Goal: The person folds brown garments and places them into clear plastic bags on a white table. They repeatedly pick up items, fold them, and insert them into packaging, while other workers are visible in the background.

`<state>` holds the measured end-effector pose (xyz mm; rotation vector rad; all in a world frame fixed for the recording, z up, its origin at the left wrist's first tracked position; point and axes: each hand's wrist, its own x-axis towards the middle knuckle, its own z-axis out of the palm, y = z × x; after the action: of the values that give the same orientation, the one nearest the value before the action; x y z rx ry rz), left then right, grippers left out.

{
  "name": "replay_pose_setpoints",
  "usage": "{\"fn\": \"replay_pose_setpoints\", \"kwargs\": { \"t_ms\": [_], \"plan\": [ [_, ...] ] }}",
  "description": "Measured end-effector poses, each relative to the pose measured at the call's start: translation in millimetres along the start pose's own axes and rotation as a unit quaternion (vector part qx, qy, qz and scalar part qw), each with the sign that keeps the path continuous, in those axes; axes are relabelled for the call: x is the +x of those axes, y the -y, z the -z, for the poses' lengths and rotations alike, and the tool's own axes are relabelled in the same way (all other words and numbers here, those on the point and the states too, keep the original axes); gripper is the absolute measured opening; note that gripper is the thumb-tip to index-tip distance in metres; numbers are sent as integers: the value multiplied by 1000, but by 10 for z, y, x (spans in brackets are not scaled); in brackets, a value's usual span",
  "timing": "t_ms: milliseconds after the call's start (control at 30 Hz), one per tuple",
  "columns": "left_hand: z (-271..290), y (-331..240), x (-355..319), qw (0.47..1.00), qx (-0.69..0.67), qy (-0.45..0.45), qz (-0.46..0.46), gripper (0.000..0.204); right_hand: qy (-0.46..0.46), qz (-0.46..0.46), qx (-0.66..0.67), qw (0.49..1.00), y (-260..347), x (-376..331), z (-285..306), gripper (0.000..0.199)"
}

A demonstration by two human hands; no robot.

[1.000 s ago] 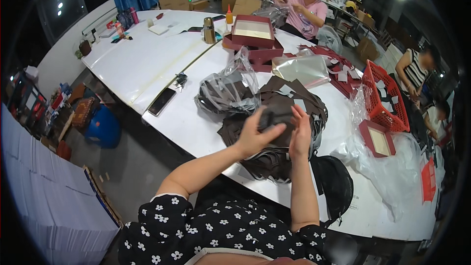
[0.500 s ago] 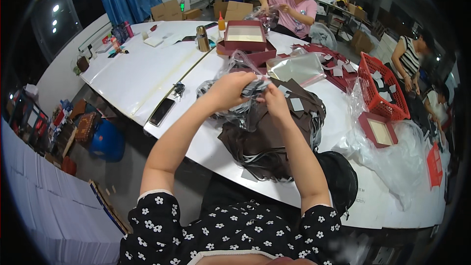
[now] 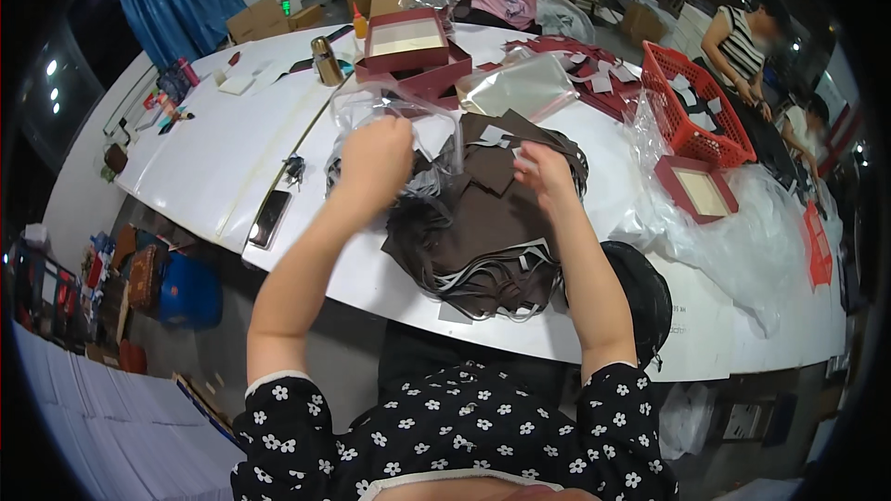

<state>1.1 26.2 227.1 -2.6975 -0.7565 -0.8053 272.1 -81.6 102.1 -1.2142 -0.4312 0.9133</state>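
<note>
My left hand (image 3: 376,162) is closed and slightly blurred, its fingers at a clear plastic bag (image 3: 438,108) that bulges around it. Grey and black strips (image 3: 429,176) lie in and beside the bag. Over the right part of a pile of dark brown flat pieces (image 3: 492,213), my right hand (image 3: 549,174) is raised with its fingers loosely bent and apart. A small pale piece shows by its fingertips; whether they touch it I cannot tell. Looped strips with grey edges hang along the pile's near side, and grey slips lie on its far part.
Beyond the pile are dark red boxes (image 3: 406,41), a steel flask (image 3: 327,62) and clear sleeves (image 3: 522,88). A phone (image 3: 270,220) and keys (image 3: 294,169) lie left. A red basket (image 3: 696,107) and plastic sheeting (image 3: 733,260) are right. Co-workers sit across and far right.
My hands have moved apart, the left one leftward with the bag and the right one slightly right. The bundle of strips formerly between them has gone down. The view has shifted.
</note>
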Motion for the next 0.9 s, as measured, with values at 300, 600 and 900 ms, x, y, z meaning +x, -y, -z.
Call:
{"fn": "replay_pose_setpoints", "kwargs": {
  "t_ms": [300,600,900],
  "plan": [
    [-1406,-902,-835,930,-324,121,-122,32,-85,-217,185,954,-994,629,235,42],
    [-2650,-465,-126,970,-153,169,83,51,-78,-139,245,956,-946,859,-83,25],
    [-2628,-244,13,931,-261,225,120,41,-108,-186,175,961,-902,982,-82,28]
  ]
}}
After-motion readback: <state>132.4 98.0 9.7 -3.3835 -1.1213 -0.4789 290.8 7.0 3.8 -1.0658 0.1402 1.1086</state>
